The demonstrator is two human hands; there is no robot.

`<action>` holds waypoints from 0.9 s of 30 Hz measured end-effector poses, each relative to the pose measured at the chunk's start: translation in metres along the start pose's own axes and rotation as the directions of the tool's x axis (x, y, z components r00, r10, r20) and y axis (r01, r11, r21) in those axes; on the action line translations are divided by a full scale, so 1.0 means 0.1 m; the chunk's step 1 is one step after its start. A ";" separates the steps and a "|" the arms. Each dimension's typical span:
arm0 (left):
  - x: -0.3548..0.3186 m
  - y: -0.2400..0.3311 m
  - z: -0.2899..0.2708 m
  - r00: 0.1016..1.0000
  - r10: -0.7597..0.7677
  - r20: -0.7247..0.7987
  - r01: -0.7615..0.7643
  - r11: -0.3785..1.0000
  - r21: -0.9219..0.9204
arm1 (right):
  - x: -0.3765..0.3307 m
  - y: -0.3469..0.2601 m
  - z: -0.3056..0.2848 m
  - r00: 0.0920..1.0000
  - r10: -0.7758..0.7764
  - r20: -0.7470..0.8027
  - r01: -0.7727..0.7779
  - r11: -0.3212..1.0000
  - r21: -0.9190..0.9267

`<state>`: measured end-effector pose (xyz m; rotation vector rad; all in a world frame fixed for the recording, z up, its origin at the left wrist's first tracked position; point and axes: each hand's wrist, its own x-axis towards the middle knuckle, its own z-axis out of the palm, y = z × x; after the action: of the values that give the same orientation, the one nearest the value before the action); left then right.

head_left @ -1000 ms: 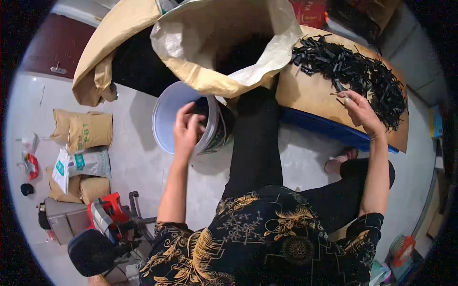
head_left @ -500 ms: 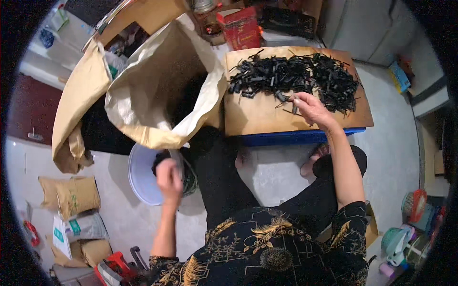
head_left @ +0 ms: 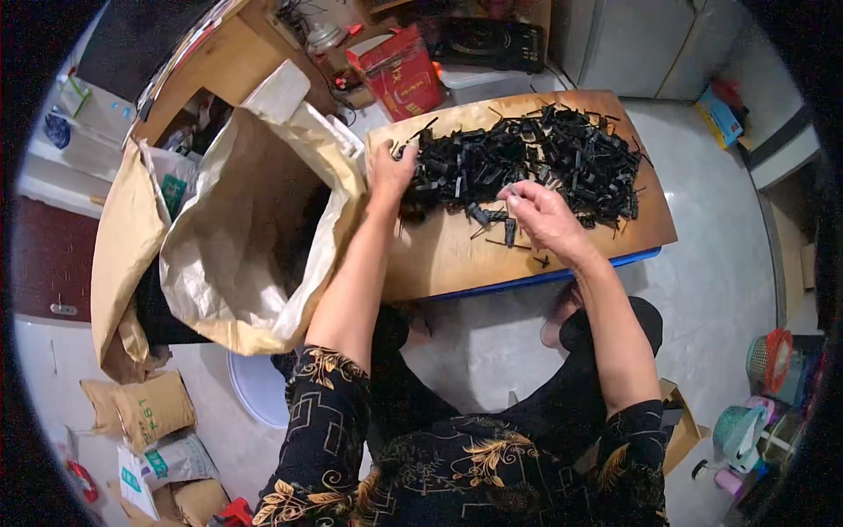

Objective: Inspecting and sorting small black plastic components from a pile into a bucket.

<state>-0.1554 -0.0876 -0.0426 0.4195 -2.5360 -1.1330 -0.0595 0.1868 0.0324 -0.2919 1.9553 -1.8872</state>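
Observation:
A wide heap of small black plastic parts (head_left: 465, 162), many with thin stems, lies on a wooden board (head_left: 439, 263). At the heap's left end is my left hand (head_left: 389, 174), its thumb and fingers apart beside the outermost pieces. My right hand (head_left: 546, 220) hovers over the heap's front edge, thumb and forefinger pinched together. Something small and greyish shows at those fingertips, too small to name. Just below them a few loose black parts (head_left: 509, 232) lie apart from the heap.
A large open woven sack (head_left: 224, 263) stands left of the board, against my left forearm. Below it, a white basin (head_left: 255, 386) is partly hidden. A red box (head_left: 399, 75) stands behind the board. Brown paper bags (head_left: 154, 408) lie on the floor at left.
My left hand has gone from above the basin up to the heap's left end. My right hand has shifted slightly left and down. The view has turned a little.

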 end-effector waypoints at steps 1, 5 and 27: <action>0.11 -0.05 0.07 0.996 -0.014 0.083 0.008 0.998 0.064 | 0.03 0.05 -0.03 1.000 -0.010 -0.011 0.010 1.000 -0.020; 0.26 -0.19 0.27 0.951 -0.052 0.304 0.052 0.999 0.007 | 0.15 0.23 -0.06 0.999 0.018 -0.034 -0.018 1.000 0.001; -1.27 0.44 0.34 0.814 0.543 0.204 -0.564 0.824 0.056 | 0.26 0.65 0.12 0.923 0.362 -0.130 -0.330 0.919 0.214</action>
<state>-0.0608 0.0128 -0.0535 -0.4099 -2.6126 -0.8246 -0.0694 0.1695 -0.0352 0.2637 1.7676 -1.8843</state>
